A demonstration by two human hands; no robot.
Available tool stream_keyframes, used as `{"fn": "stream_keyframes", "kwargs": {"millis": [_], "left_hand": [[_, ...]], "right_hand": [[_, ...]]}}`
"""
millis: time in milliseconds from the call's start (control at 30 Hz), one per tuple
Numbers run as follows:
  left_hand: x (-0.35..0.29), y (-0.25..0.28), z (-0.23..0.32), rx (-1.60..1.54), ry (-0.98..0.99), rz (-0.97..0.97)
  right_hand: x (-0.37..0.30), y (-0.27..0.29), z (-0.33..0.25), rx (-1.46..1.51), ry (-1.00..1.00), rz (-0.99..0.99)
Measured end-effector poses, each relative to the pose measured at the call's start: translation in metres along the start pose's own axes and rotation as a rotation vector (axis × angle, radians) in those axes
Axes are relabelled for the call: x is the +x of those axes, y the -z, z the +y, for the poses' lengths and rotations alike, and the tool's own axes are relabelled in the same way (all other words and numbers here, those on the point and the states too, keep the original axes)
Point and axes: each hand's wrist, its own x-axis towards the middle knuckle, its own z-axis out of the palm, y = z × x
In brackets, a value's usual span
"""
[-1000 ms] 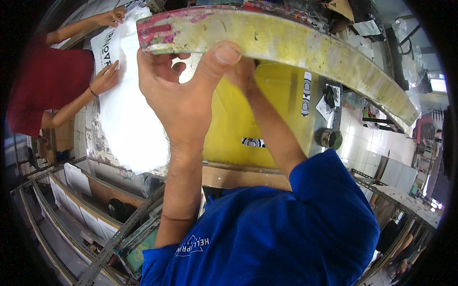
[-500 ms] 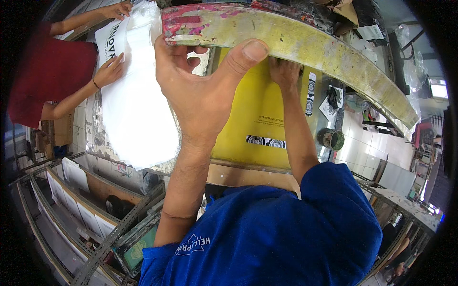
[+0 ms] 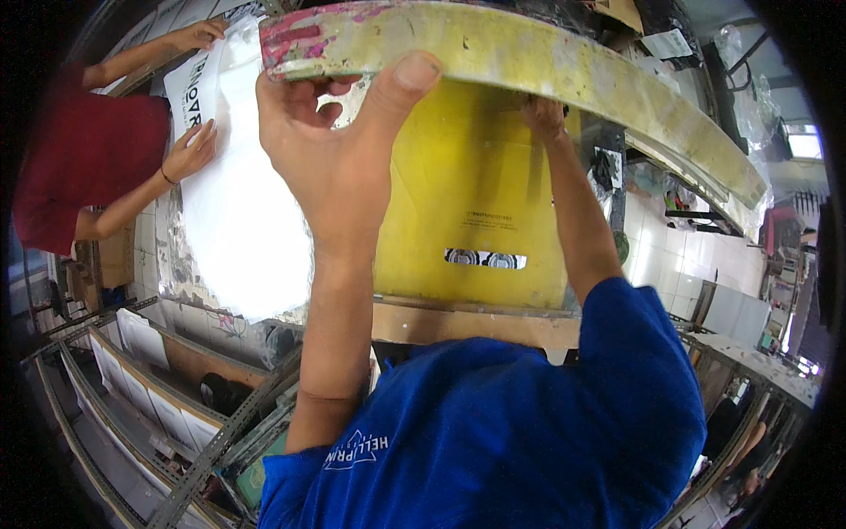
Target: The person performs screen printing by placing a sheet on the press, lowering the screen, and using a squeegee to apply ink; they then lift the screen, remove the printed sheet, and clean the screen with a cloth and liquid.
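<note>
My left hand [image 3: 352, 145] grips the near-left end of a long raised frame [image 3: 493, 48], yellowish and smeared with pink paint, thumb on its face and fingers curled behind. Under it lies a yellow plastic sheet [image 3: 441, 194] with small dark print. Through a slot [image 3: 485, 258] near its front edge, black-and-white round designs show. My right hand [image 3: 546, 116] is at the sheet's far right part, its fingers bent and partly hidden by the frame; it seems to hold the sheet there.
At the left, a person in a dark red shirt [image 3: 106, 163] has both hands on a stack of white bags [image 3: 247, 212] with dark lettering. Metal-framed shelving [image 3: 159, 370] stands at lower left. A cardboard strip [image 3: 449, 324] runs along the table's front. Clutter lies behind the frame.
My right hand has moved right and away from me. Patterned strips at the yellow surface's right side are now covered. My left hand and the frame appear slightly further left in view.
</note>
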Motion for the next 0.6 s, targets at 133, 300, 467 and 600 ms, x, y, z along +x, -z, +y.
{"fn": "stream_keyframes", "kwargs": {"millis": [133, 300, 467, 600], "left_hand": [[-0.001, 0.004, -0.003, 0.000, -0.036, 0.017], [-0.001, 0.006, -0.012, 0.034, -0.061, 0.031], [-0.002, 0.002, -0.005, -0.112, -0.022, 0.032], [-0.006, -0.004, 0.019, -0.240, 0.087, 0.036]], "right_hand": [[0.031, 0.042, -0.023, 0.030, -0.184, -0.263], [0.031, 0.173, -0.086, 0.442, -0.366, -0.417], [-0.044, 0.236, -0.159, 0.938, -0.808, -0.567], [-0.099, 0.231, -0.175, 0.313, -0.313, -0.452]]}}
